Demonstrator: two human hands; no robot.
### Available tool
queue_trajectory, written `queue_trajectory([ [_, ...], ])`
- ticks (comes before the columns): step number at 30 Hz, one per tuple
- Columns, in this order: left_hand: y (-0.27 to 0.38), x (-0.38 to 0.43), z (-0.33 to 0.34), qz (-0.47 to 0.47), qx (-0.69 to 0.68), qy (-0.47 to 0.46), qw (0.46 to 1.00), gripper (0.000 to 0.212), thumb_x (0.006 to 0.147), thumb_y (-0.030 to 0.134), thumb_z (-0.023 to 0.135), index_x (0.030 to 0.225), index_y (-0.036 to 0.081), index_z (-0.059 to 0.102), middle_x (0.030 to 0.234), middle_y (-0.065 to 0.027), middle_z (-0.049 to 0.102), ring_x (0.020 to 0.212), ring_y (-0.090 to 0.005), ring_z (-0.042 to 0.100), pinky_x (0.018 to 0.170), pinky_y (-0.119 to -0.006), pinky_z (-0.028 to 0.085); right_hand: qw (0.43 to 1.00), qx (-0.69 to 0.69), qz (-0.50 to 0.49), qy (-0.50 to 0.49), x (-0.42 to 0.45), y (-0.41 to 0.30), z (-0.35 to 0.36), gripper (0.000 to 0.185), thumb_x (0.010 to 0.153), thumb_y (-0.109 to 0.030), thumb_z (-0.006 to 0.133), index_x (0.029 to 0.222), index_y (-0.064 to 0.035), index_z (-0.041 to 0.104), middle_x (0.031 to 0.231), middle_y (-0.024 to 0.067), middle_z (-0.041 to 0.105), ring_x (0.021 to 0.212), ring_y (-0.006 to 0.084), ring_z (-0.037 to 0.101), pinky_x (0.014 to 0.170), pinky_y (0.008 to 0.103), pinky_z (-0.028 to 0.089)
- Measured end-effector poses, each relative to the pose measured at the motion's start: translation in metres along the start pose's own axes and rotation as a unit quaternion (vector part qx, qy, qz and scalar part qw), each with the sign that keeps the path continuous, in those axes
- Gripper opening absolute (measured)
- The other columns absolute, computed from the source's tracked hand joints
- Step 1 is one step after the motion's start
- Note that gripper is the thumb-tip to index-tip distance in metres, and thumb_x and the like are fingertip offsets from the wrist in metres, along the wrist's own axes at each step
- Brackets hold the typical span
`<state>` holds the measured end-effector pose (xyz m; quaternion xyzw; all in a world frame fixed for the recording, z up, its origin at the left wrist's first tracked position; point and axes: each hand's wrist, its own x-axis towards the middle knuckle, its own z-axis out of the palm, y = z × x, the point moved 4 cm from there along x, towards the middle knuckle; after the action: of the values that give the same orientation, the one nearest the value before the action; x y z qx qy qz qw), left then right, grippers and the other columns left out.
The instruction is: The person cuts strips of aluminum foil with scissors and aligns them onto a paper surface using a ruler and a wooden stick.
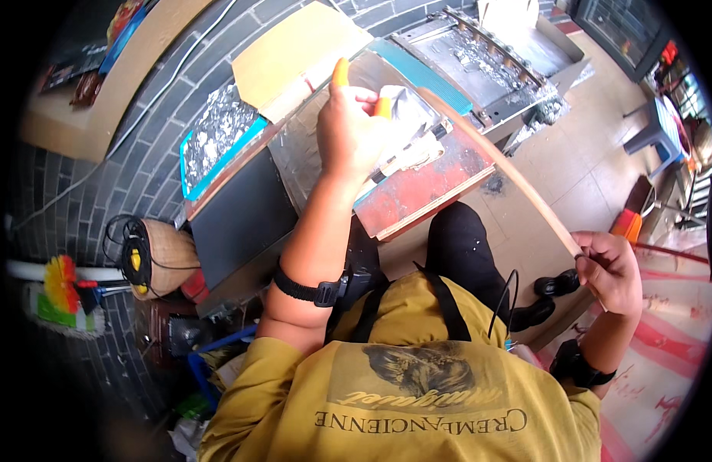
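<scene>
My right hand (610,271) is closed around the near end of a long, slightly curved wooden strip (500,161). Its far end reaches over the worktable, near a stack of shiny silvery sheets (411,112). My left hand (353,127) is above the table at the left side of these sheets, with orange finger covers on the thumb and one raised finger. The other fingers curl toward the thumb, and whether they pinch a sheet edge is unclear. Beneath the sheets lies a bundle with pale, ragged edges (428,156); glare hides its detail.
A blue tray (188,182) of foil scraps stands at the left, beside a cardboard sheet (298,52). Beyond the red board (431,196) are a teal ribbed panel (425,72) and a metal frame (471,55) strewn with foil. A plastic stool (656,130) stands farther right.
</scene>
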<state>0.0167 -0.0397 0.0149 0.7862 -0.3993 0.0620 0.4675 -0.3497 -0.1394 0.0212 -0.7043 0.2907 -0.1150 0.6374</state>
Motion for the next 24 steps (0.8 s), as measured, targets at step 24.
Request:
queue_trajectory([
  [24, 0.019, 0.001, -0.024, 0.054, 0.024, 0.056, 0.997, 0.071, 0.076, 0.002, 0.071, 0.138, -0.003, 0.036, 0.080, -0.0061, 0.067, 0.074, -0.0172, 0.065, 0.072, -0.032, 0.051, 0.998, -0.056, -0.008, -0.017, 0.023, -0.002, 0.015, 0.017, 0.080, 0.005, 0.056, 0.096, 0.0058, 0.062, 0.062, 0.0005, 0.051, 0.056, 0.0063, 0.047, 0.052, 0.0236, 0.041],
])
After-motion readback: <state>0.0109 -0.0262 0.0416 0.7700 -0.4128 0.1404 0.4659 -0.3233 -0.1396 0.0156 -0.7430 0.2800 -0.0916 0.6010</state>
